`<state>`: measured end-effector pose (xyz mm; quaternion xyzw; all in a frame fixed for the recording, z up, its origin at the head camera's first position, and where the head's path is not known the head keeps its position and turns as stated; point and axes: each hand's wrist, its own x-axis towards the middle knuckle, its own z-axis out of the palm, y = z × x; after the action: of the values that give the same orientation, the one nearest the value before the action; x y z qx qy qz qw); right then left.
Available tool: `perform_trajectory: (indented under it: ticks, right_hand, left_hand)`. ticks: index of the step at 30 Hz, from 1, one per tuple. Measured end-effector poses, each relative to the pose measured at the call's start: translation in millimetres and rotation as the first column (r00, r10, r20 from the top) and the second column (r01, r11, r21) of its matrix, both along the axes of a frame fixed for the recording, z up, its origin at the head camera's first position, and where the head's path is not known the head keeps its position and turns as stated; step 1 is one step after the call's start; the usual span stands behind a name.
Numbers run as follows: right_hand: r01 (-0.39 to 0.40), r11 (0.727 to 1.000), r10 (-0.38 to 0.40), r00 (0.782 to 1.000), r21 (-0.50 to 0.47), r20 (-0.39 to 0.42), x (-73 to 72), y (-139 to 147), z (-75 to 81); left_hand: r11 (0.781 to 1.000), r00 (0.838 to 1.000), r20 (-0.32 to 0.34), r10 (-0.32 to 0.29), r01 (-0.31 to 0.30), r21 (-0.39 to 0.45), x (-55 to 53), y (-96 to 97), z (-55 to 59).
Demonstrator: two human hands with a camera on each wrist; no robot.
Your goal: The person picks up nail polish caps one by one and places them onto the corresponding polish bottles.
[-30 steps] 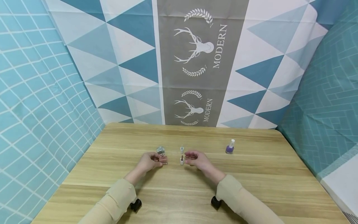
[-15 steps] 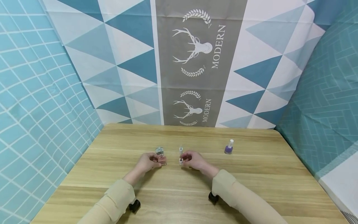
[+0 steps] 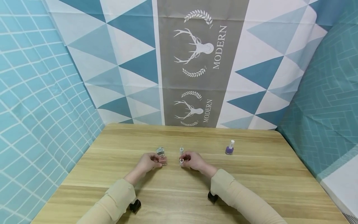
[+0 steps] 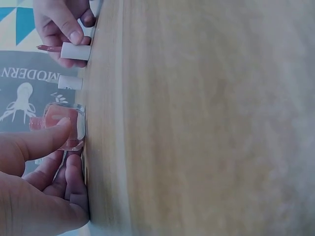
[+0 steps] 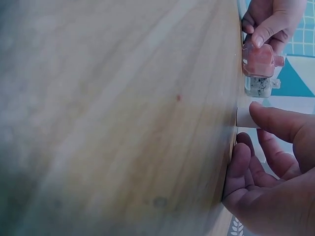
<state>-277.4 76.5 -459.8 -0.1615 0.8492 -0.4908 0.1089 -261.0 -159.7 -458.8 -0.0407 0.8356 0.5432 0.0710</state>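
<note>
My left hand (image 3: 148, 161) holds an uncapped pink nail polish bottle (image 3: 163, 160) between thumb and fingers, its base down at the table. To the right, my right hand (image 3: 195, 161) pinches a white nail polish cap (image 4: 75, 51), which stands upside down with its pink-coated brush (image 4: 48, 48) pointing up. Just behind that one, a second white cap (image 3: 181, 151) also stands inverted with its brush upward. Behind the pink bottle is a clear, uncapped bottle with dark flecks (image 5: 258, 87).
Farther right on the wooden table (image 3: 179, 193) stands a purple nail polish bottle (image 3: 229, 150) with its white cap on. Patterned cloth (image 3: 190, 62) hangs along the table's back edge, with blue tiled cloth (image 3: 42, 93) at the left side.
My right hand has moved a little left, and its fingers have come onto the nearer white cap. The left hand and the pink bottle have stayed in place.
</note>
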Motion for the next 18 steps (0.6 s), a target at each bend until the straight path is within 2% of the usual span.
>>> perform_trajectory:
  ticks: [9,13,18]
  right_hand:
    - [0.013,1.000,-0.013,1.000,0.017,0.018,0.3,2,-2.1]
    - [-0.008,1.000,0.008,0.999,-0.004,0.031,1.3,7,-0.3]
    - [-0.019,1.000,0.019,0.999,-0.012,0.050,3.6,20,6.4]
  left_hand:
    - [1.000,0.999,-0.032,0.001,-0.001,-0.007,3.1,2.4,1.3]
    - [1.000,0.998,-0.053,-0.020,0.020,-0.001,3.4,2.2,1.7]
    - [0.997,0.993,-0.100,-0.056,0.051,-0.050,3.4,1.7,4.3]
